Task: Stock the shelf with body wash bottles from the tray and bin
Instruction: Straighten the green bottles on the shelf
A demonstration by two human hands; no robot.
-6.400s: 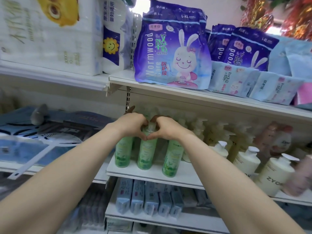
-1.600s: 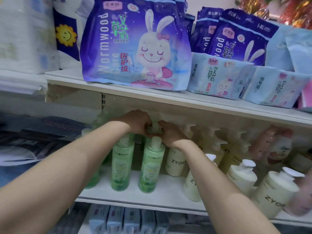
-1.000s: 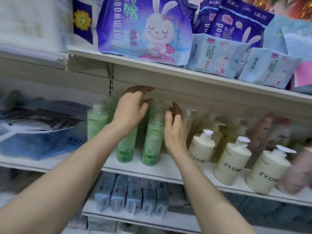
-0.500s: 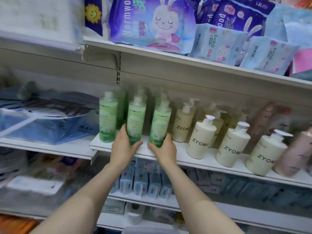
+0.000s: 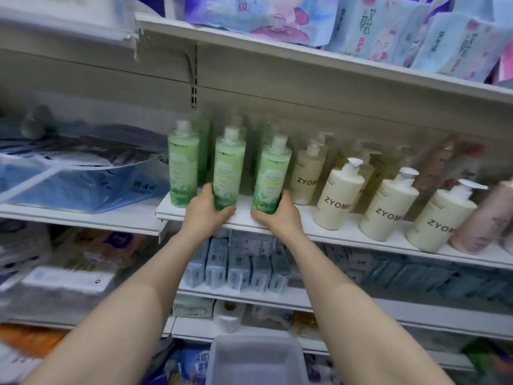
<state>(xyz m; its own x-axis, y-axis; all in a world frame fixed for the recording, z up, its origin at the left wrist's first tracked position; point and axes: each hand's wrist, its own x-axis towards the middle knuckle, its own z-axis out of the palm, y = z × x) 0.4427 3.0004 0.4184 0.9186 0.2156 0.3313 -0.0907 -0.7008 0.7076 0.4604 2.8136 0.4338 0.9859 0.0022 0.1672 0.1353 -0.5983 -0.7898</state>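
Note:
Three green body wash bottles stand in a front row on the white shelf (image 5: 327, 234), with more green ones blurred behind them. My left hand (image 5: 206, 211) grips the base of the middle green bottle (image 5: 229, 162). My right hand (image 5: 279, 215) grips the base of the right green bottle (image 5: 273, 173). The left green bottle (image 5: 183, 162) stands untouched at the shelf's left end. A grey bin (image 5: 255, 362) sits below at the bottom of the view, and I see nothing inside it.
Cream pump bottles marked ZYOME (image 5: 338, 193) fill the shelf to the right, then pink bottles (image 5: 483, 218). Blue and purple packs (image 5: 372, 26) lie on the shelf above. Small blue packets (image 5: 238, 268) line the shelf below. Bagged goods (image 5: 69, 173) lie on the left shelf.
Both hands came down from the bottle caps to the bases of the front green bottles and now curl round them. The view has dropped, showing the grey bin.

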